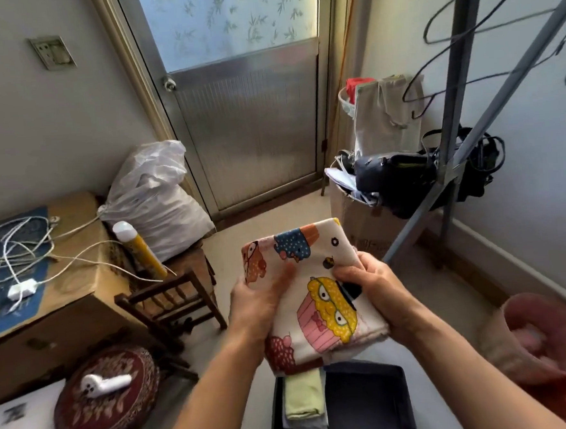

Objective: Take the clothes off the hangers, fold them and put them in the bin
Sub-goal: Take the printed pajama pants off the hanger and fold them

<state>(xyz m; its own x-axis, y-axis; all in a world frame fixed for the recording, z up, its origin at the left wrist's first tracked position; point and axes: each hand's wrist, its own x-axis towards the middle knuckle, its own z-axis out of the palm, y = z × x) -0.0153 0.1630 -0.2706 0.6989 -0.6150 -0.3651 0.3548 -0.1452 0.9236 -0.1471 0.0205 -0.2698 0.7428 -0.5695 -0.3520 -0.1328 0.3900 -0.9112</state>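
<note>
here, cupcake-print cloth (315, 259) above bin (367, 407)

body in view: two hands and two forearms, all in the lower half of the frame.
left hand (258, 305): uncovered; its fingers (284, 276) are smeared by motion blur.
right hand (379, 291): uncovered, in sharp focus; knuckle creases and thumb outline are legible.
left forearm (204, 397): bare from the wrist to the bottom edge, lower centre-left.
right forearm (469, 365): bare from the wrist to the lower right edge.
</note>
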